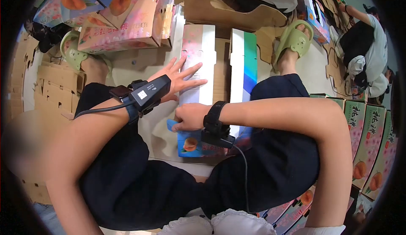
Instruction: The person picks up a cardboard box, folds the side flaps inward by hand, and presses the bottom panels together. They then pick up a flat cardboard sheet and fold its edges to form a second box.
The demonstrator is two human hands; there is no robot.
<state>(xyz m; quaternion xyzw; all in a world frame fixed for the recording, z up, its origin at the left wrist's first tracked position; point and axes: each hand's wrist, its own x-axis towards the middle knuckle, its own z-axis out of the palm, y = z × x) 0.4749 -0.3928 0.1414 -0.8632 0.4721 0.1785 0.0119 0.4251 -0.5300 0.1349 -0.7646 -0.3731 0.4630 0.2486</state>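
Observation:
Between my legs stands a printed cardboard carton with peach pictures on its near side. Its two long top flaps are folded inward, white side up, leaving a gap with brown cardboard inside. My left hand lies with spread fingers on the left white flap. Just below it, my right hand reaches across from the right, its fingers closed on a small blue flap at the carton's near left corner. The right flap has a green and blue printed edge.
Closed peach cartons are piled at the upper left. Flattened brown cardboard lies at the left, and an open brown sheet lies ahead. Several cartons stand in a row at the right. Another person bends at the far right.

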